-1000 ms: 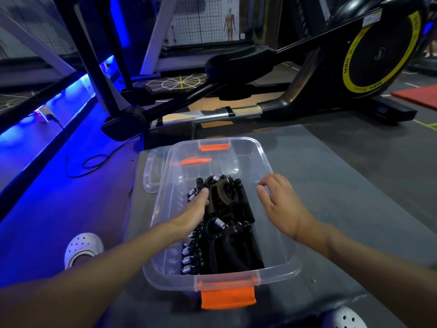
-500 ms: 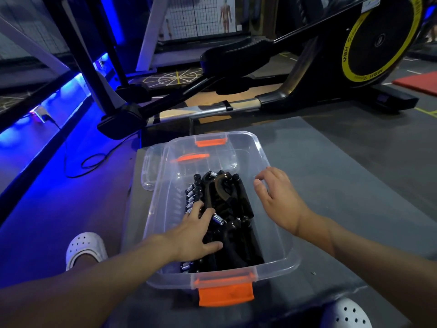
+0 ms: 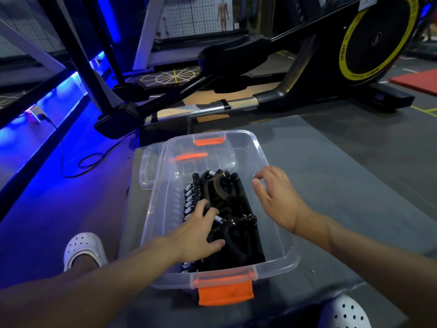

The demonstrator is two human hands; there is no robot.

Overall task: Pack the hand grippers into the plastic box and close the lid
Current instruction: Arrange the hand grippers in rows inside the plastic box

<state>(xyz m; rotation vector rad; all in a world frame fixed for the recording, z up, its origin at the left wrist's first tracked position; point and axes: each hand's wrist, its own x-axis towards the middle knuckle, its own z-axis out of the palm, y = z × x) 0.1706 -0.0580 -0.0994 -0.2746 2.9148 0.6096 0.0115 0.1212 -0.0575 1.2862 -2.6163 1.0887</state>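
Note:
A clear plastic box (image 3: 279, 261) with orange latches (image 3: 225, 293) stands open on a grey mat. Several black hand grippers (image 3: 238, 235) with silver springs lie piled inside it. My left hand (image 3: 198, 233) reaches into the box and rests flat on the pile, fingers spread, gripping nothing that I can see. My right hand (image 3: 276, 197) hovers at the box's right rim, fingers loosely apart and empty. The clear lid (image 3: 147, 171) lies at the far left of the box, partly hidden behind its wall.
The grey mat (image 3: 343, 185) extends to the right of the box. A black elliptical trainer (image 3: 307, 74) stands just beyond the box. A black cable (image 3: 78, 162) loops on the blue-lit floor at left. White clogs (image 3: 82, 247) show at the near edge.
My left hand slid from the far end of the pile back toward me and now lies flat on the near grippers. My right hand stayed by the right rim.

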